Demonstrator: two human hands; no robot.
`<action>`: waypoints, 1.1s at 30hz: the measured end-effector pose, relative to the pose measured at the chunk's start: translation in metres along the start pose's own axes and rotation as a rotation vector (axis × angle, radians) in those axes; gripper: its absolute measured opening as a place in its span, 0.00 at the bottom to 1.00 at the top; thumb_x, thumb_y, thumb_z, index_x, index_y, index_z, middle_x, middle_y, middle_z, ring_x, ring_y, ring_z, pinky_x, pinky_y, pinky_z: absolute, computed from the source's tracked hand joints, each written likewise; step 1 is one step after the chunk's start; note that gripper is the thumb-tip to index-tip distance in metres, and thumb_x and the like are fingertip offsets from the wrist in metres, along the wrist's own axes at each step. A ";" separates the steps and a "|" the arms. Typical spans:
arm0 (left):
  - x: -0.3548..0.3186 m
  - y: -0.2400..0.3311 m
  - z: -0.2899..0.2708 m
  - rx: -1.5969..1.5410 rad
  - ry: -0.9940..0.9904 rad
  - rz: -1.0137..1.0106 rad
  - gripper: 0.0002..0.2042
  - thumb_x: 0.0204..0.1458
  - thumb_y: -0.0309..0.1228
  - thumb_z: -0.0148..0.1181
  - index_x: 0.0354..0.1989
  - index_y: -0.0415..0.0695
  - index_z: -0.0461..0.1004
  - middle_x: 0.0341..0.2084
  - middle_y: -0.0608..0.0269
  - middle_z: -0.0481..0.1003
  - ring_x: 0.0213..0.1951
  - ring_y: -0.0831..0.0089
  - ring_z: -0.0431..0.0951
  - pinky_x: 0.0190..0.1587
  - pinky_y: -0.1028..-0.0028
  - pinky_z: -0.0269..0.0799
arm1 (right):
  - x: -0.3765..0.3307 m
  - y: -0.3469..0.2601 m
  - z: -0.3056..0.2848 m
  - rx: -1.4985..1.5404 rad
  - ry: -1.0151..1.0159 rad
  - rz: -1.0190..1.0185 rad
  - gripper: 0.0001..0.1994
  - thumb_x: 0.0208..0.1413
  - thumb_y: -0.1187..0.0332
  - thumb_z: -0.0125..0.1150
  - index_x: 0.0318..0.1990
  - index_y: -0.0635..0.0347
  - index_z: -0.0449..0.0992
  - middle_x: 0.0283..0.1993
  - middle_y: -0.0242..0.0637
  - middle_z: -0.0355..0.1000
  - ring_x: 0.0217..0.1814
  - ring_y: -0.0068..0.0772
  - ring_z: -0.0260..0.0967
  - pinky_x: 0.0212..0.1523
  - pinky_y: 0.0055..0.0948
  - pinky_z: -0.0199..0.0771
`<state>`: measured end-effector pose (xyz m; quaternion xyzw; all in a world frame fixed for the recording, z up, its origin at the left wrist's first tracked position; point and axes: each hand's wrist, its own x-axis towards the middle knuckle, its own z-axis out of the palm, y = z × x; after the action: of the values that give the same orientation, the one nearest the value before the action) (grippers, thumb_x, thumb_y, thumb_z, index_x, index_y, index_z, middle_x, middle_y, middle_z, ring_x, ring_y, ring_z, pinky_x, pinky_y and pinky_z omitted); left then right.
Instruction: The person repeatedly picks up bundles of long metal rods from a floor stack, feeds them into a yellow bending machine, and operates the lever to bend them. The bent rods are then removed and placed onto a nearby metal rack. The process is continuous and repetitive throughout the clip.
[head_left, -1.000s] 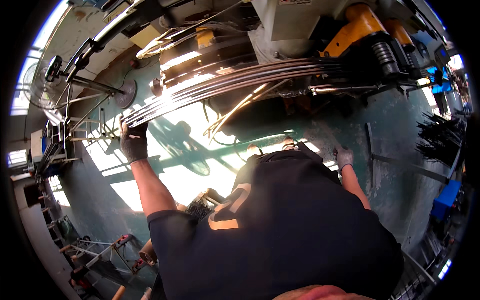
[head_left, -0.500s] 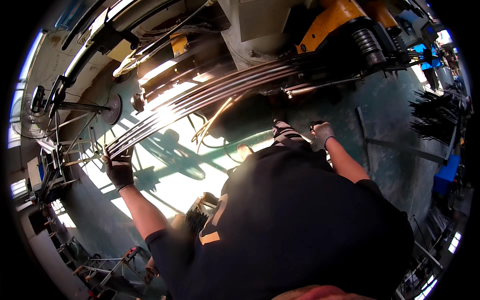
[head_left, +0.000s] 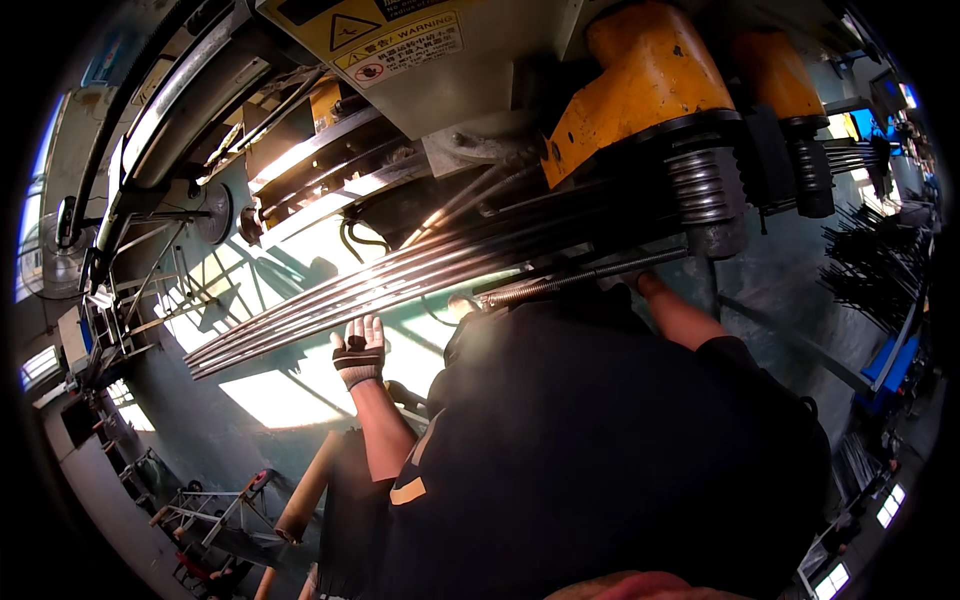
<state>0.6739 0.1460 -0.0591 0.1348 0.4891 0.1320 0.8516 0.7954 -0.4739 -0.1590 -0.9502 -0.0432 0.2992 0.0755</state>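
The gloved left hand [head_left: 360,350] is laid with fingers spread against the underside of the bundle of long steel rods [head_left: 400,285], seemingly to steady it. The right hand is hidden behind the dark shirt [head_left: 600,450]; its state cannot be told. The rods are fed into the yellow-housed machine [head_left: 640,90].

One warning label [head_left: 393,38] is fixed to the grey machine housing [head_left: 480,80] at the far centre. It is a yellow rectangle with a black-edged triangle symbol, a white text panel and a small red circle symbol. A blue screen [head_left: 868,124] shows at the far right, partly hidden.
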 end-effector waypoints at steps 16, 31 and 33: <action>-0.033 -0.206 0.116 2.107 -0.697 0.363 0.18 0.62 0.36 0.54 0.57 0.40 0.72 0.55 0.48 0.73 0.55 0.55 0.74 0.60 0.63 0.68 | -0.021 -0.250 -0.044 0.592 -0.165 -0.382 0.13 0.51 0.61 0.61 0.38 0.57 0.84 0.42 0.45 0.82 0.47 0.47 0.80 0.48 0.43 0.78; -0.135 -0.225 0.109 1.931 -1.409 0.887 0.18 0.60 0.26 0.53 0.59 0.40 0.73 0.53 0.50 0.78 0.57 0.61 0.78 0.59 0.70 0.71 | -0.081 -0.232 -0.019 0.019 0.423 -0.575 0.24 0.44 0.51 0.69 0.48 0.49 0.80 0.47 0.39 0.81 0.52 0.44 0.78 0.50 0.44 0.76; -0.151 -0.227 0.114 1.906 -1.368 0.912 0.18 0.62 0.28 0.54 0.60 0.40 0.73 0.53 0.50 0.79 0.53 0.62 0.81 0.55 0.69 0.74 | -0.077 -0.216 -0.016 -0.020 0.394 -0.525 0.21 0.48 0.51 0.66 0.48 0.50 0.80 0.48 0.40 0.80 0.50 0.44 0.78 0.49 0.44 0.77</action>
<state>0.7202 -0.1308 0.0354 0.8919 -0.2414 -0.0880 0.3721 0.7341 -0.2727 -0.0665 -0.9470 -0.2741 0.0797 0.1475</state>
